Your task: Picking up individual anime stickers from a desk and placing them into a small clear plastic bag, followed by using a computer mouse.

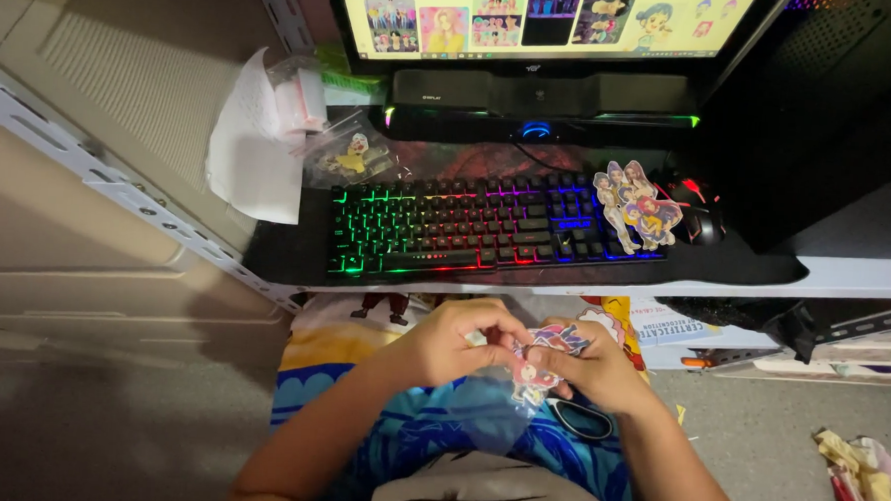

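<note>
Our lap nearest: left hand (452, 341) pinches clear sleeve (494, 408); right hand (586, 367) pinches sticker cutout (546, 360) between them, touching, sleeve hanging below.

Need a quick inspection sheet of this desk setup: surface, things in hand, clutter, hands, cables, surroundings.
Surface: black desk mat under a backlit keyboard.
Things in hand: colourful cut-out sticker with a clear plastic sleeve.
Clutter: cut-out figures on the keyboard, bagged items, white paper.
Hands: left hand and right hand both pinch the sticker.
Cables: one behind the keyboard.
Surroundings: monitor, mouse, scissors on lap.
</note>
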